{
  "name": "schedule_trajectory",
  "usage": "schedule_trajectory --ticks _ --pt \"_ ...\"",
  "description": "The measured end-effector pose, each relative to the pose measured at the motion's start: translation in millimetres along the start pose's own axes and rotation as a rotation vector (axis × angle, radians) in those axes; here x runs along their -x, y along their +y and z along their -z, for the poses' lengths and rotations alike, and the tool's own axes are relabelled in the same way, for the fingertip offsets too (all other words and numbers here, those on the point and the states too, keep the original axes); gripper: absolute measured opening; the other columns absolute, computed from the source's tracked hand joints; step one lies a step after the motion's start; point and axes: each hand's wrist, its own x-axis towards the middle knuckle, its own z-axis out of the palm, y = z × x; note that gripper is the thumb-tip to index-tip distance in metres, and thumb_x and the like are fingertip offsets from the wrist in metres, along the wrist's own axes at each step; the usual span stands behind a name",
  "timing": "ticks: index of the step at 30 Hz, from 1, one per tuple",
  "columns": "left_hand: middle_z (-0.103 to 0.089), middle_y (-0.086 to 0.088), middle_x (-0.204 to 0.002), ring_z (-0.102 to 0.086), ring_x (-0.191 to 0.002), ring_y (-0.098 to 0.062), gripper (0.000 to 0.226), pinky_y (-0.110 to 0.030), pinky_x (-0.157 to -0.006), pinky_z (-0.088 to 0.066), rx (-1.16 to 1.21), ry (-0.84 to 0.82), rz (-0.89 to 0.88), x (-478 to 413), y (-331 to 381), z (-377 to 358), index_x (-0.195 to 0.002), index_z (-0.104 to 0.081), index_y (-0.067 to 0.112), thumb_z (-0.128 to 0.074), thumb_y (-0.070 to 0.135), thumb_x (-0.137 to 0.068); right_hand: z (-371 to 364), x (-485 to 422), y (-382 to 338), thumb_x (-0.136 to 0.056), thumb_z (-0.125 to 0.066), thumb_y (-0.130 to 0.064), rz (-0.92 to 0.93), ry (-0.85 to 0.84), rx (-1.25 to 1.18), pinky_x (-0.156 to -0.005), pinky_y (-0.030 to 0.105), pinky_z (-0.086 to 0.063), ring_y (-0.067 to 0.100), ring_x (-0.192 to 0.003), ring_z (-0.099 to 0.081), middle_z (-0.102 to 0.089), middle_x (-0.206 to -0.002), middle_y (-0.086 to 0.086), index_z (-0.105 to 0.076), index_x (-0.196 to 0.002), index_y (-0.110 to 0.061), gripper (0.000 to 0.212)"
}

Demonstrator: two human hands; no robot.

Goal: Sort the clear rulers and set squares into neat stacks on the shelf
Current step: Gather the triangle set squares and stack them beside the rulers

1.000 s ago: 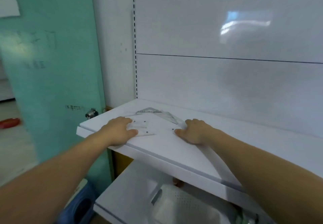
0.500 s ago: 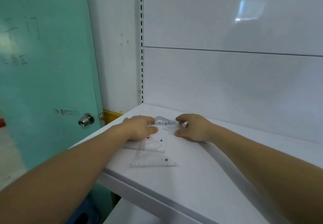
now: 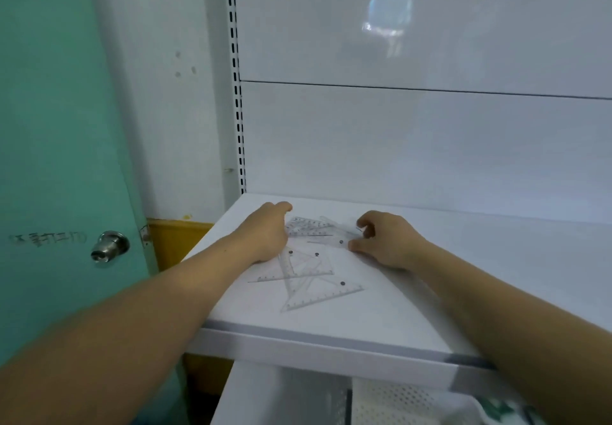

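set squares [image 3: 308, 279] jumbled on shelf [image 3: 430, 292], 6 o'clock of my hands. light, stiff, slick; i'd lift by edge. left hand [image 3: 268, 235] rests on pile, grip hidden; right hand [image 3: 387, 242] pinches ruler [image 3: 341, 227] end.

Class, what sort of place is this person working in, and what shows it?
Probably a shop or stockroom: a white display shelf with a slotted upright, clear set squares spread on it, a green door beside.
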Motion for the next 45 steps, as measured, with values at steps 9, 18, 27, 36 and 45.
schedule_trajectory --ticks 9,18,27,36,45 --pt "-0.051 -0.008 -0.133 -0.049 -0.119 -0.025 0.044 -0.027 -0.098 -0.038 0.085 0.068 0.104 -5.9 -9.7 -3.3 -0.135 -0.044 0.012 -0.050 0.009 -0.093 4.6 15.8 11.9 -0.098 -0.044 -0.026 0.108 0.185 -0.079 -0.085 0.028 -0.039 0.018 -0.093 -0.051 -0.056 -0.086 -0.005 -0.048 -0.135 -0.030 0.037" --pt "-0.052 -0.005 -0.113 -0.054 -0.099 -0.019 0.026 -0.022 -0.086 -0.038 0.170 0.304 0.034 -2.1 -8.4 -8.4 -0.113 -0.063 0.012 -0.042 0.011 -0.097 4.2 10.7 1.3 -0.099 -0.025 -0.041 0.124 -0.022 0.041 -0.091 0.033 -0.035 0.024 -0.114 -0.041 -0.043 -0.125 0.001 -0.037 -0.139 -0.020 0.047" --pt "-0.052 0.002 -0.092 -0.052 -0.077 -0.010 0.042 -0.023 -0.065 -0.041 0.443 0.403 0.053 4.6 0.8 -5.4 -0.141 -0.031 0.024 -0.034 0.015 -0.100 5.6 20.5 0.1 -0.101 -0.038 -0.030 0.206 0.093 -0.011 -0.082 0.029 -0.040 0.026 -0.103 -0.055 -0.060 -0.102 0.004 -0.055 -0.117 -0.020 0.026" --pt "-0.048 0.002 -0.091 -0.045 -0.072 -0.006 0.061 -0.020 -0.068 -0.036 0.459 0.236 -0.011 7.5 5.0 -6.0 -0.147 -0.027 0.024 -0.055 0.017 -0.093 15.4 22.4 -1.8 -0.092 -0.043 -0.014 0.181 -0.011 -0.172 -0.067 0.020 -0.040 0.012 -0.074 -0.053 -0.058 -0.078 -0.002 -0.022 -0.147 -0.026 0.060" --pt "-0.047 0.005 -0.084 -0.046 -0.074 -0.010 0.062 -0.017 -0.066 -0.037 0.455 0.118 -0.120 17.3 24.1 12.7 -0.148 -0.025 0.023 -0.055 0.019 -0.093 34.7 45.1 -5.0 -0.089 -0.058 -0.043 0.084 0.082 -0.042 -0.062 0.029 -0.041 0.017 -0.061 -0.050 -0.053 -0.066 0.005 -0.039 -0.114 -0.028 0.035"
